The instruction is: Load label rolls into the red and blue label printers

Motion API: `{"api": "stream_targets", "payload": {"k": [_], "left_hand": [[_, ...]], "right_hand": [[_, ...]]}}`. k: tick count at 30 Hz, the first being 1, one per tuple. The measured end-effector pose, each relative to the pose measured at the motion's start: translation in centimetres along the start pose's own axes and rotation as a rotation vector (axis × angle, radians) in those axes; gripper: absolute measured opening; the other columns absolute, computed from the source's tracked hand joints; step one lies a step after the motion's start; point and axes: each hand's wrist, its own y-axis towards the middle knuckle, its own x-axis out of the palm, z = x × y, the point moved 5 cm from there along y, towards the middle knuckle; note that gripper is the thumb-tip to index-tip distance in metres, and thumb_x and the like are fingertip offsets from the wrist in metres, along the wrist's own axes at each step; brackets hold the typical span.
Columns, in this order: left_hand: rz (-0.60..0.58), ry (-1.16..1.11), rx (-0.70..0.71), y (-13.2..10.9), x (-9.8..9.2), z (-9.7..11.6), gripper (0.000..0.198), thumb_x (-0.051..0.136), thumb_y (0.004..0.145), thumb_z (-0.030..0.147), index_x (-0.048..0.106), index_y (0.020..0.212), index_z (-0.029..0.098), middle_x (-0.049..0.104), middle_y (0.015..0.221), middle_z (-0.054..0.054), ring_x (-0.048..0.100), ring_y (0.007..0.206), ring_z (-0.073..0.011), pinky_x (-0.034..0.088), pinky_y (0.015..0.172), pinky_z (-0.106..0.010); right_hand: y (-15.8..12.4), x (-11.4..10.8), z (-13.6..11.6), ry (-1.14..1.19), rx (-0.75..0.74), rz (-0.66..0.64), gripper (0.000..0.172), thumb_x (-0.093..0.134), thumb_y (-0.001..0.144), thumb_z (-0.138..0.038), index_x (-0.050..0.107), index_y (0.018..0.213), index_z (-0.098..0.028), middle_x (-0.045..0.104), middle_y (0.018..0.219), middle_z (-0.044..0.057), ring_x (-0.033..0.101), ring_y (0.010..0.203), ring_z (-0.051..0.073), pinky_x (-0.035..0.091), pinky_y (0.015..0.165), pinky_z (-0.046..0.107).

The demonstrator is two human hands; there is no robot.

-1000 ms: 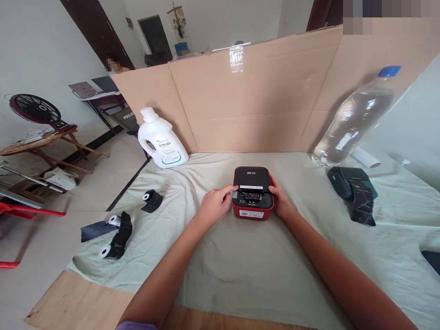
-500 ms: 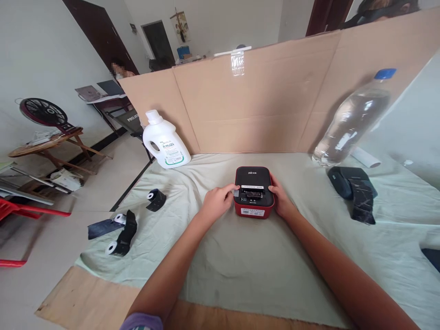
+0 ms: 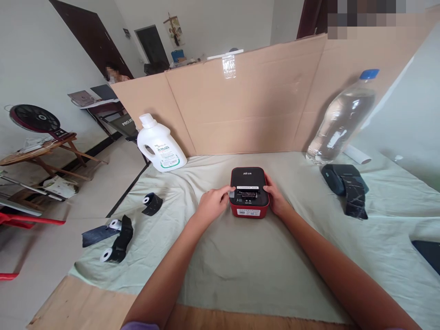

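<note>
A black-topped label printer [image 3: 250,176] with red sides rests on the pale green cloth, its front label facing me. A dark patterned strip [image 3: 249,195] shows in the slot on its lid. At its left edge, my left hand [image 3: 213,202] grips with the thumb and index finger at the lid's side, the other fingers curled. My right hand [image 3: 277,200] holds the opposite side, thumb on the lid's edge and fingers along the wall, partly hidden behind it.
Black label rolls [image 3: 152,204] lie on the cloth at left. A white detergent jug [image 3: 161,144] leans near the cardboard screen [image 3: 240,110]. To the right stand a large water bottle [image 3: 343,123] and a dark device [image 3: 338,178] with a black strip hanging out.
The whole view has shifted slightly, so most things appear a little further left. Both hands keep the same hold on the label printer, whose lid looks unchanged.
</note>
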Motion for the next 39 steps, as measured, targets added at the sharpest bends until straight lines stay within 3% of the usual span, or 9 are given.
{"api": "stream_targets", "payload": {"k": [7,10,12,15,18,22,30,35,39], "left_hand": [[-0.041,-0.013,0.026,0.2,-0.2,-0.2,0.044,0.040,0.093,0.018,0.069,0.121,0.035,0.072,0.079,0.003,0.061,0.066,-0.0155,0.038,0.063,-0.023],[0.007,0.049,0.013,-0.1,-1.9,-1.8,0.046,0.042,0.092,0.018,0.066,0.129,0.034,0.074,0.088,0.001,0.064,0.075,-0.0159,0.042,0.068,-0.024],[0.132,0.142,-0.104,-1.0,-4.3,-4.6,0.044,0.045,0.093,0.022,0.064,0.131,0.031,0.074,0.100,-0.002,0.066,0.086,-0.0178,0.045,0.075,-0.025],[0.302,0.399,-0.474,-3.6,-8.8,-11.1,0.040,0.048,0.093,0.039,0.064,0.129,0.028,0.066,0.123,-0.011,0.061,0.115,-0.0293,0.049,0.088,-0.036],[0.169,0.512,-0.943,-6.6,-11.1,-17.9,0.069,0.055,0.082,0.065,0.059,0.133,0.018,0.054,0.137,-0.025,0.055,0.122,-0.0451,0.048,0.091,-0.052],[0.018,0.445,-1.025,-7.3,-10.4,-22.2,0.076,0.053,0.079,0.072,0.052,0.135,0.019,0.061,0.129,-0.025,0.060,0.117,-0.0437,0.048,0.090,-0.052],[0.109,0.434,-0.874,-7.3,-10.5,-22.1,0.050,0.057,0.085,0.037,0.054,0.131,0.019,0.071,0.114,-0.019,0.066,0.110,-0.0342,0.049,0.083,-0.037],[0.161,0.402,-0.756,-12.4,-10.9,-20.1,0.045,0.054,0.087,0.033,0.057,0.130,0.019,0.074,0.109,-0.013,0.068,0.107,-0.0311,0.049,0.085,-0.034],[0.162,0.389,-0.780,-17.5,-10.0,-18.9,0.044,0.054,0.088,0.031,0.057,0.131,0.019,0.074,0.110,-0.012,0.068,0.106,-0.0314,0.050,0.085,-0.033]], "right_hand": [[-0.1,0.0,0.0,-0.014,0.000,0.020,0.060,0.063,0.079,-0.039,0.053,0.138,-0.034,0.053,0.149,-0.003,0.043,0.143,0.028,0.033,0.120,0.048],[-0.1,-0.1,0.1,-0.023,0.017,0.039,0.060,0.064,0.078,-0.042,0.054,0.136,-0.035,0.052,0.150,-0.003,0.042,0.143,0.029,0.033,0.120,0.050],[0.0,-0.2,0.2,-0.027,0.014,0.029,0.059,0.064,0.078,-0.042,0.055,0.136,-0.035,0.052,0.150,-0.003,0.043,0.142,0.029,0.034,0.119,0.049],[0.1,-0.2,0.3,-0.034,0.005,0.003,0.060,0.064,0.079,-0.043,0.053,0.138,-0.036,0.053,0.149,-0.003,0.045,0.141,0.029,0.038,0.117,0.047],[0.2,-0.1,0.2,-0.045,-0.004,-0.004,0.061,0.063,0.079,-0.043,0.053,0.139,-0.035,0.054,0.148,-0.003,0.045,0.141,0.029,0.041,0.115,0.046],[0.2,0.0,0.0,-0.039,-0.004,0.011,0.059,0.064,0.079,-0.040,0.054,0.137,-0.035,0.054,0.148,-0.003,0.047,0.140,0.028,0.040,0.116,0.046],[0.2,0.1,-0.2,-0.004,0.011,0.029,0.056,0.065,0.077,-0.037,0.057,0.132,-0.035,0.057,0.146,-0.003,0.049,0.138,0.028,0.037,0.119,0.047],[0.1,0.2,-0.4,-0.031,0.001,0.034,0.056,0.064,0.078,-0.039,0.057,0.134,-0.034,0.057,0.145,-0.002,0.049,0.138,0.029,0.038,0.118,0.048],[0.1,0.0,-0.3,-0.029,0.015,0.038,0.057,0.064,0.078,-0.038,0.056,0.135,-0.035,0.058,0.144,-0.002,0.049,0.138,0.029,0.038,0.118,0.048]]}}
